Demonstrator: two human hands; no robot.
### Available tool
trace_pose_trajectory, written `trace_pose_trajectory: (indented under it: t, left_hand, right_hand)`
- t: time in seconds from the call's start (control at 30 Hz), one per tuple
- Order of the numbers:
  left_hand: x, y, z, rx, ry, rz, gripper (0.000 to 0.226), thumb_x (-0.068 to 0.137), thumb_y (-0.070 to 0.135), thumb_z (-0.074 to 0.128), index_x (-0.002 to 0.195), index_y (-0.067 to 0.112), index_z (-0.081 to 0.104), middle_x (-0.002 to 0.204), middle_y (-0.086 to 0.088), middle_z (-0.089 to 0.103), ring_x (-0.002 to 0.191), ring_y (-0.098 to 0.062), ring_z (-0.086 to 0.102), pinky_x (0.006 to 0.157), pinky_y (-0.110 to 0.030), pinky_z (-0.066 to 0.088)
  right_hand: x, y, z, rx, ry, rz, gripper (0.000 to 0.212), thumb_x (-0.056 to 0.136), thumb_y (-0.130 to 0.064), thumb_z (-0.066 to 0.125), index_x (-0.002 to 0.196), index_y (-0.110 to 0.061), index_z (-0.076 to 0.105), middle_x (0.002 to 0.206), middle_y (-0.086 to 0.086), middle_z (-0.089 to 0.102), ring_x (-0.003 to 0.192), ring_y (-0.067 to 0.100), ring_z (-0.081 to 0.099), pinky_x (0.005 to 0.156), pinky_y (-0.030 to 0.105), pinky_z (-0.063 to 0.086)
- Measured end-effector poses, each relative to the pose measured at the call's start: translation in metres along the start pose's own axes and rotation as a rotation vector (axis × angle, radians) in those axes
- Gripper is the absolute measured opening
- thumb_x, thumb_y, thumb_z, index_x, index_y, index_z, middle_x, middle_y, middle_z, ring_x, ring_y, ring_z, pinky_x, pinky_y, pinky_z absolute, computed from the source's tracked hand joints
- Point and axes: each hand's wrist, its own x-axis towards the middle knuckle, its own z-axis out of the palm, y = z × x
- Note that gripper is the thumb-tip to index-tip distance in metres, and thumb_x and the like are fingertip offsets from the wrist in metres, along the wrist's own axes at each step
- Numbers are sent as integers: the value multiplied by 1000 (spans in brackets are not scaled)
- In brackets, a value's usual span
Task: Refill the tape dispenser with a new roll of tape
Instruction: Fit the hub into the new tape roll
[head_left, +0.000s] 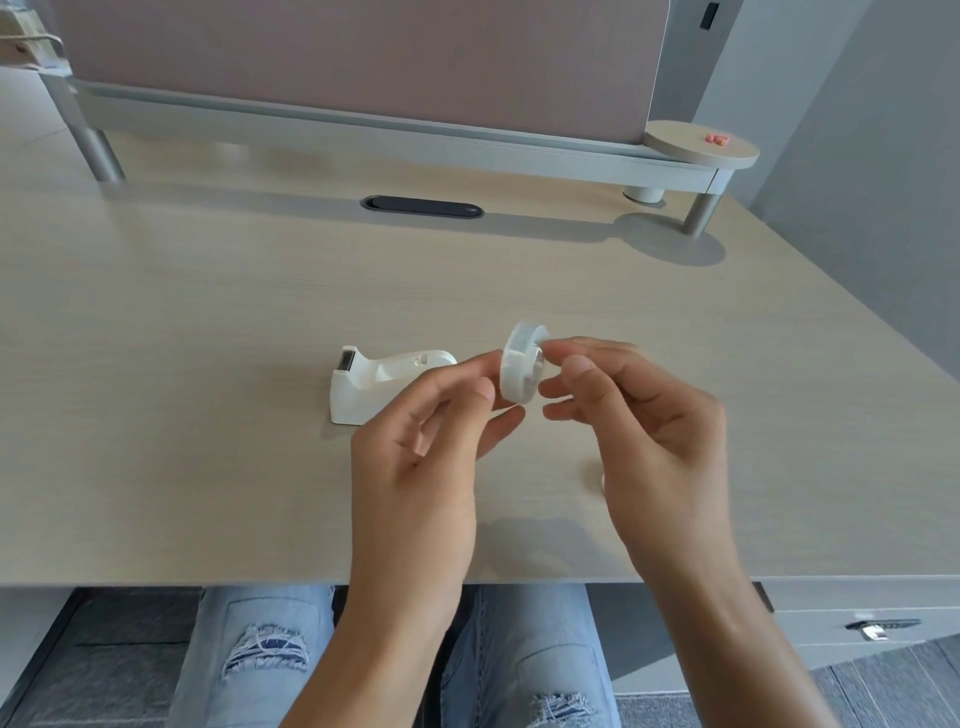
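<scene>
Both hands pinch a clear round tape roll (523, 364) on edge above the pale wooden desk (208, 338): left hand (421, 457) fingertips on its left face, right hand (654, 431) fingers closed on its right rim. Roll core hidden by fingers, blurry. White plastic tape dispenser (374, 382) sits on desk just left, right end covered by left hand.

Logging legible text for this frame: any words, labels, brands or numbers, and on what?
None can be read.
Tape roll, held by left hand and right hand: no print shows.
Tape dispenser: plain white, no marking shows.
Desk: no label.
Drawer tag: too small and blurred to tell.
</scene>
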Motion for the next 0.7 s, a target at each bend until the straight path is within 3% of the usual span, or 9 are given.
trace_pose_trajectory:
  t: [0.1, 0.2, 0.37, 0.53, 0.7]
  left_hand:
    - [-1, 0, -3, 18, -19, 14, 29, 100, -6, 54, 104, 5, 81, 102, -10, 82, 105, -27, 77, 94, -42, 62]
    - [-3, 1, -5, 69, -41, 60, 30, 100, -9, 54, 98, 3, 81, 100, -8, 80, 106, -26, 75, 95, -41, 62]
    - [-1, 4, -9, 29, 37, 30, 14, 97, -1, 65, 105, 5, 74, 100, -10, 79, 90, -17, 78, 95, -49, 62]
    - [4, 11, -11, 50, -70, -33, 20, 93, 8, 71, 112, 10, 78, 103, -6, 83, 89, -17, 79, 88, -40, 64]
    - [6, 10, -17, -25, -114, -53, 24, 85, 10, 75, 108, 2, 75, 98, -11, 83, 83, -19, 77, 80, -32, 60]
  right_hand:
    - [-1, -3, 2, 9, -53, 43, 14, 94, -19, 74, 105, -15, 82, 108, 0, 81, 96, 16, 77, 79, 27, 61]
    - [-2, -5, 6, 42, -87, 64, 17, 88, -11, 79, 106, -11, 80, 103, 3, 83, 96, 12, 77, 79, 19, 58]
    - [-1, -3, 6, 86, -99, 86, 19, 87, -19, 77, 101, -7, 82, 100, 15, 81, 91, 24, 77, 85, 38, 64]
    - [-3, -12, 6, 130, -146, 89, 21, 80, -16, 78, 98, -5, 82, 88, 1, 84, 72, 4, 73, 69, 16, 55]
    - [-2, -14, 3, 126, -136, 97, 21, 78, -12, 81, 97, -2, 82, 86, 5, 85, 73, 8, 78, 70, 16, 57]
